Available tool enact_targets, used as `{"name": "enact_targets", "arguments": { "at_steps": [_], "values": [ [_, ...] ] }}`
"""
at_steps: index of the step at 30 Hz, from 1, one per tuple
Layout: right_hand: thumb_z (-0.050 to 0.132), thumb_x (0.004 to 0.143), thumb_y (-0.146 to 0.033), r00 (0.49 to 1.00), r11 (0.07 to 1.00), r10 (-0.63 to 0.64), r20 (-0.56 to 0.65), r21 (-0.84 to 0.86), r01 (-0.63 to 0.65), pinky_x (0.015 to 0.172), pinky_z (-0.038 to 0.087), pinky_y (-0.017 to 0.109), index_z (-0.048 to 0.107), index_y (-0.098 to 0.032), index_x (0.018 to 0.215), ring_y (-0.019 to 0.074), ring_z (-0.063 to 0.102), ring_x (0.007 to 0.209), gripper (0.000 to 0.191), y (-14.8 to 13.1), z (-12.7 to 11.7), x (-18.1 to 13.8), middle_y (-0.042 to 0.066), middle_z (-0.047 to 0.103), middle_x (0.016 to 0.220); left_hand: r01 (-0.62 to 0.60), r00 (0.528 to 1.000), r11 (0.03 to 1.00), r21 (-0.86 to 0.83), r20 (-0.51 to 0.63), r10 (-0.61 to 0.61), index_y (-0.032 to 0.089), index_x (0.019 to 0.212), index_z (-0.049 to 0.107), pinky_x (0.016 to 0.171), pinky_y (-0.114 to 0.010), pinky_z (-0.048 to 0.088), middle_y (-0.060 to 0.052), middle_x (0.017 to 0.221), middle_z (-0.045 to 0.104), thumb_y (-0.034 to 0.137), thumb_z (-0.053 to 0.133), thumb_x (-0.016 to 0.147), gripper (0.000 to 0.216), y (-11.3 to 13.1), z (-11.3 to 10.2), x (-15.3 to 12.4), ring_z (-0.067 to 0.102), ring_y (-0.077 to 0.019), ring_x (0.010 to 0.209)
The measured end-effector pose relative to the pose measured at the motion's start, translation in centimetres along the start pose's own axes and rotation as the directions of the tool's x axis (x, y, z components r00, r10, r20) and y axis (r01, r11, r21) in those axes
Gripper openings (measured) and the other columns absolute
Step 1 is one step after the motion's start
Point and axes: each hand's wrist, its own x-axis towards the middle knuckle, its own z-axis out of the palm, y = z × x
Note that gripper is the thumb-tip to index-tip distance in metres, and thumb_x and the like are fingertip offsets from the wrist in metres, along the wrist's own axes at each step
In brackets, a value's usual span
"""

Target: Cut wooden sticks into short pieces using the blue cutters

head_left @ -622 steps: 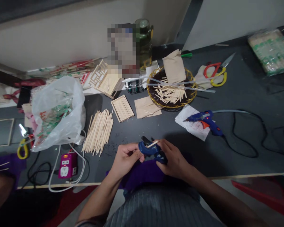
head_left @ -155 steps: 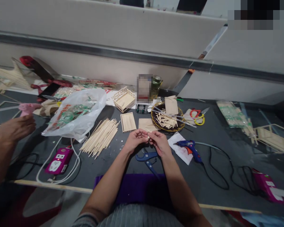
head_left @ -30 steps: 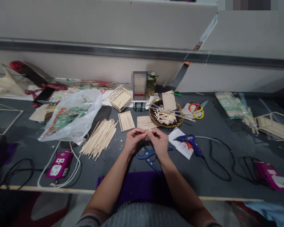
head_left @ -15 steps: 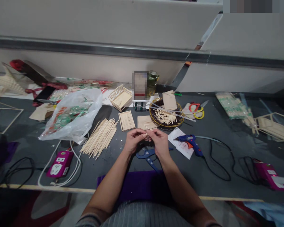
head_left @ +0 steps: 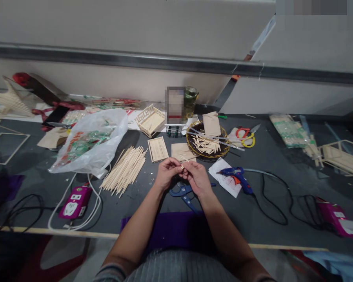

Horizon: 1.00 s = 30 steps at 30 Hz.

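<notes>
Close together at the middle of the table, my left hand (head_left: 167,172) and my right hand (head_left: 197,177) are both closed, fingertips pinched on a short wooden stick (head_left: 182,167). The fingers cover most of it, so its full shape is hidden. Under the hands lies a blue cutter (head_left: 184,191), partly covered by the right hand. Just beyond the fingertips is a piece of tan card (head_left: 179,149) with small sticks on it. A wicker basket (head_left: 188,145) of short sticks stands behind the right hand. A small slatted wooden panel (head_left: 158,149) lies past the left hand.
Long sticks (head_left: 125,170) are piled at left, beside a plastic bag (head_left: 114,127) and a power strip (head_left: 75,202). On the right, a blue glue gun (head_left: 237,178) rests on white paper, its cord trailing right. Scissors (head_left: 247,139) lie behind it. A wooden tray model (head_left: 150,120) stands farther back.
Both hands stay pinched together in nearly the same place. The right hand's fingers have turned slightly, showing a little more of the stick.
</notes>
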Motion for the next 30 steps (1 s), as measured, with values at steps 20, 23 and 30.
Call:
{"name": "enact_targets", "arguments": {
  "at_steps": [20,23,30],
  "values": [
    [0.070,0.072,-0.037,0.930,0.860,-0.364,0.056,-0.364,0.358,0.053,0.040,0.024,0.066,-0.019,0.061,0.0114,0.049,0.053,0.021,-0.1,0.8,-1.3,-0.001,0.058,0.057,-0.024,1.000,0.998,-0.064,-0.009,0.023,0.015,0.065,0.060,0.046,-0.022,0.045,0.002,0.057,0.059,0.035,0.086,0.053,0.035,-0.1,0.2,0.0,0.054,-0.0101,0.046],
    [0.070,0.074,-0.033,0.869,0.754,-0.489,0.076,-0.465,0.464,0.060,0.042,0.027,0.067,-0.021,0.062,0.0140,0.052,0.060,0.017,-0.4,1.1,-1.9,0.000,0.059,0.062,-0.038,0.999,0.998,-0.048,-0.031,0.037,0.015,0.064,0.061,0.051,-0.022,0.045,0.002,0.059,0.059,0.037,0.086,0.052,0.036,-0.1,0.1,0.0,0.054,-0.0096,0.050],
    [0.070,0.074,-0.031,0.829,0.678,-0.550,0.100,-0.526,0.513,0.065,0.043,0.029,0.069,-0.023,0.067,0.0151,0.053,0.064,0.010,-0.6,1.3,-2.4,0.001,0.060,0.066,-0.046,0.998,0.998,-0.041,-0.042,0.045,0.014,0.063,0.061,0.054,-0.020,0.043,0.001,0.061,0.059,0.036,0.086,0.052,0.035,-0.3,-0.1,0.1,0.054,-0.0090,0.055]
  ]
}}
